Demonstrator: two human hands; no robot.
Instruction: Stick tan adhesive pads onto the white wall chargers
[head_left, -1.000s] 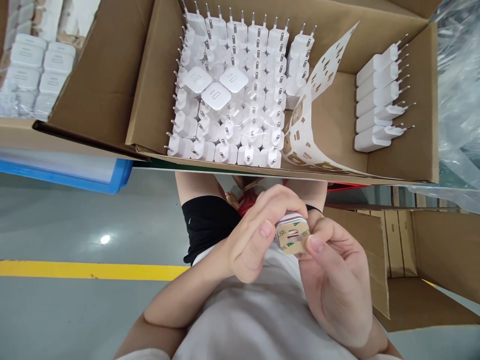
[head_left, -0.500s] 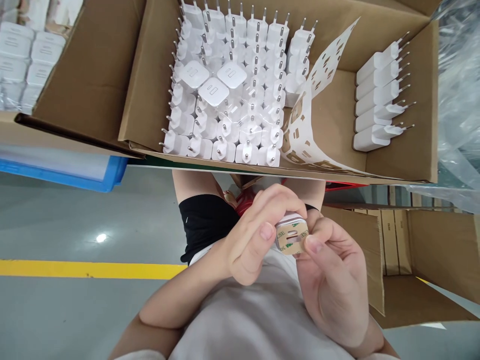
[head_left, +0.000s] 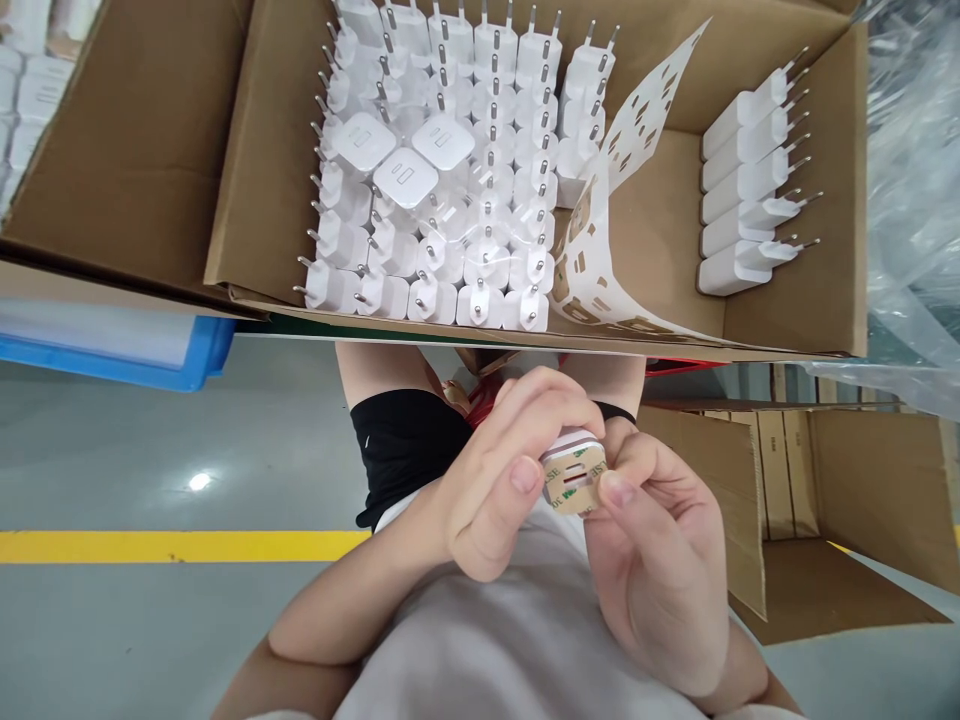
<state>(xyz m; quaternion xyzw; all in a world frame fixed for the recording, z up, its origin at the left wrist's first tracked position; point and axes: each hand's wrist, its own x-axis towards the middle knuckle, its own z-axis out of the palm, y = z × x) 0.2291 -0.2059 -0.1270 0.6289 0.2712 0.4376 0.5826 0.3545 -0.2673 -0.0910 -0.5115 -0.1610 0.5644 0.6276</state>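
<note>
Just below the cardboard box, your left hand and right hand both pinch the white charger. Press its brown sticker flat with both thumbs, edges square and cut-out over the port.

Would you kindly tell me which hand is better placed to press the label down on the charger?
Probably the right hand: its thumb rests on the label, while the left hand grips the charger.
</note>
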